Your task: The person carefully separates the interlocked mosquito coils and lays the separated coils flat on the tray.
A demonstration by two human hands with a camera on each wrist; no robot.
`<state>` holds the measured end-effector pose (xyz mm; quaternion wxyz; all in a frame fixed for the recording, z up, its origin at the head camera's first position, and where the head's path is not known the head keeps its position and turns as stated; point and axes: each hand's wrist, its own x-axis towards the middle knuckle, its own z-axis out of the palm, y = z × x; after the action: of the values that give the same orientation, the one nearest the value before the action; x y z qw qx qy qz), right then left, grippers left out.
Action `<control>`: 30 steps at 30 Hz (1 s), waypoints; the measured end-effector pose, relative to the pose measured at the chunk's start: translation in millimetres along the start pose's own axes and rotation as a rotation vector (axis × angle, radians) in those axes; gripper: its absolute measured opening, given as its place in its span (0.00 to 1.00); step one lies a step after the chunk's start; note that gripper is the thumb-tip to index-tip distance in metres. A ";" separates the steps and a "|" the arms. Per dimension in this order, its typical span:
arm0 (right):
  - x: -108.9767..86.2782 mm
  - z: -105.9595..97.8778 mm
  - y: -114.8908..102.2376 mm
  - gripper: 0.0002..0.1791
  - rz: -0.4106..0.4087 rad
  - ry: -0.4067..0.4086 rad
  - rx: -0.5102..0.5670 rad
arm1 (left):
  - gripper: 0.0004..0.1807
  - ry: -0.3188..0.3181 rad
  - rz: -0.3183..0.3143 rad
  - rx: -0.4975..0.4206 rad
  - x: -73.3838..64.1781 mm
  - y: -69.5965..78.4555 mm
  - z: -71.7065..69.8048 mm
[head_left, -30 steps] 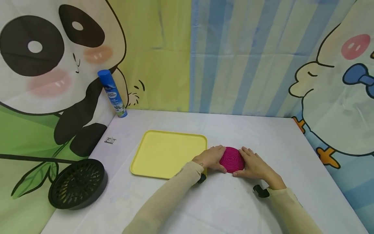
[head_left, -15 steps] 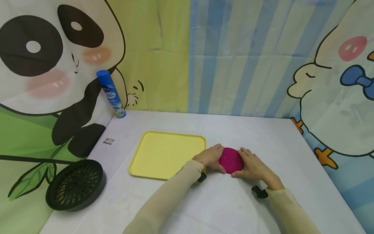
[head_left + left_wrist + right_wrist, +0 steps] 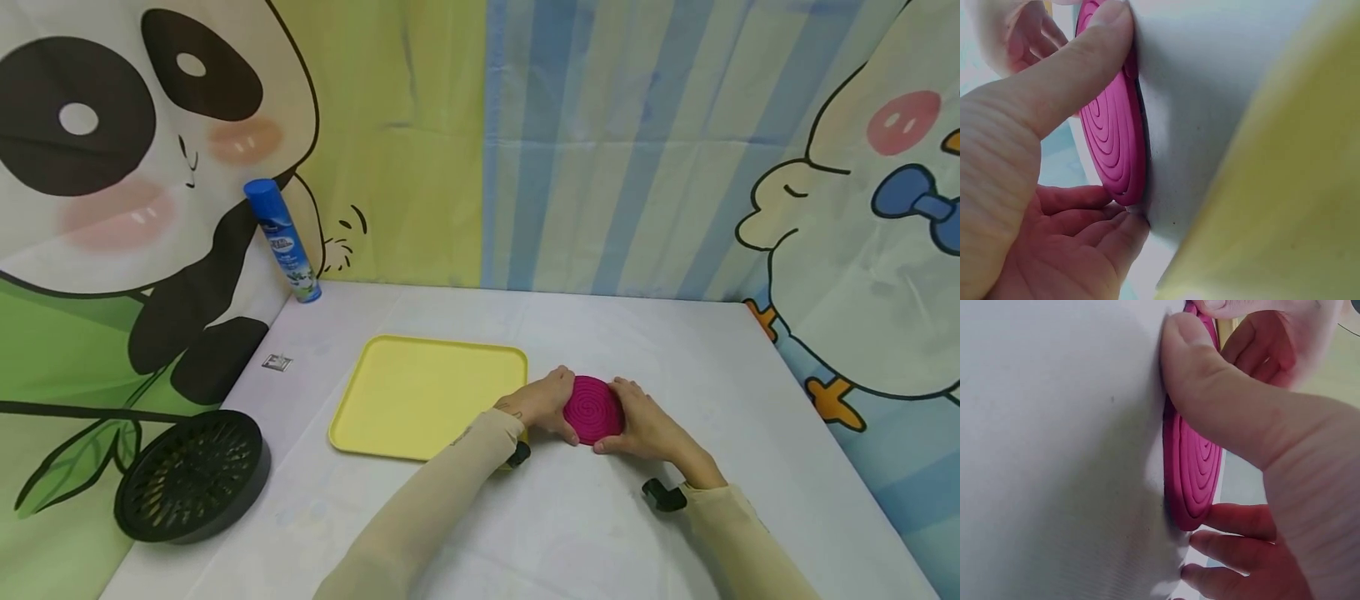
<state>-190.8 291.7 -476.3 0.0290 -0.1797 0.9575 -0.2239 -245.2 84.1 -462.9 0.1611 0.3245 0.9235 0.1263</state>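
Note:
A flat magenta disc with a spiral surface, like a wound-up strand, [image 3: 593,410] lies low over the white table, right of the yellow tray [image 3: 423,400]. My left hand [image 3: 546,405] holds its left rim, thumb at the near side and fingers at the far side. On the opposite rim, my right hand [image 3: 647,421] grips it the same way. In the left wrist view, the left thumb [image 3: 1085,65] lies across the rim of the disc [image 3: 1116,140], hiding part of the spiral. The right wrist view has the right thumb [image 3: 1210,381] pressed along the disc's edge [image 3: 1191,475].
A round black pan with a slotted surface [image 3: 193,475] stands at the table's left edge, its long handle pointing left. A blue spray can [image 3: 283,242] stands at the back left corner. Near it lies a small printed label [image 3: 277,362]. Printed cloth walls [image 3: 600,150] enclose the table [image 3: 637,333].
Both hands stay at the disc; their fingers have curled in a little more around its rim, and its far edge sits slightly higher. The head view has shifted slightly to the right.

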 end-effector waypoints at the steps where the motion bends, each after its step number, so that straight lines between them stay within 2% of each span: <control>1: -0.2 -0.1 -0.1 0.59 0.005 0.001 0.007 | 0.56 0.004 0.002 -0.002 -0.3 0.4 0.1; 10: -3.5 5.8 1.8 0.60 0.035 0.025 0.058 | 0.57 0.050 0.004 -0.035 -6.2 3.9 1.1; 14: -6.1 8.2 1.4 0.62 0.054 0.040 0.058 | 0.58 0.081 0.026 -0.010 -7.2 4.4 3.0; 20: -8.5 10.9 -1.0 0.62 0.066 0.074 0.039 | 0.59 0.106 0.015 0.028 -6.9 5.6 4.3; 25: -13.1 10.7 -3.5 0.62 0.066 0.092 0.031 | 0.54 0.111 0.005 -0.031 -7.6 3.6 3.6; 30: -14.4 10.3 -2.8 0.63 0.054 0.120 0.019 | 0.45 0.136 -0.002 -0.169 -8.4 -4.0 0.3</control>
<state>-175.1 290.2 -484.6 -0.0207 -0.1398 0.9598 -0.2424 -241.1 75.8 -462.6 0.1252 0.2997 0.9186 0.2251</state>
